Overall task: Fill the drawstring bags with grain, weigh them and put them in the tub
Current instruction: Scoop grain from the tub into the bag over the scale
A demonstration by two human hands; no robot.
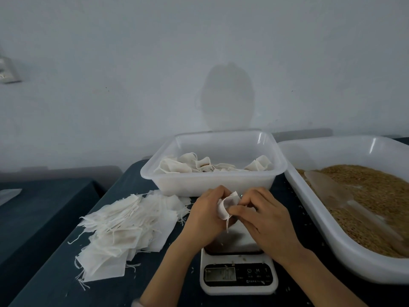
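Both hands hold one small white drawstring bag (226,206) above the kitchen scale (238,275). My left hand (208,214) grips the bag from the left, and my right hand (263,214) pinches it from the right. A loose string hangs below the bag. Behind the hands stands a translucent white tub (212,178) with several filled bags (177,166) inside. A large white tray (332,238) on the right holds brown grain (380,191) and a clear scoop (329,187). A heap of empty bags (126,229) lies at the left.
The dark blue tablecloth (55,273) covers the table, with a few spilled grains near the scale. A second dark table (39,207) sits at the left across a gap. A pale wall rises close behind the tub.
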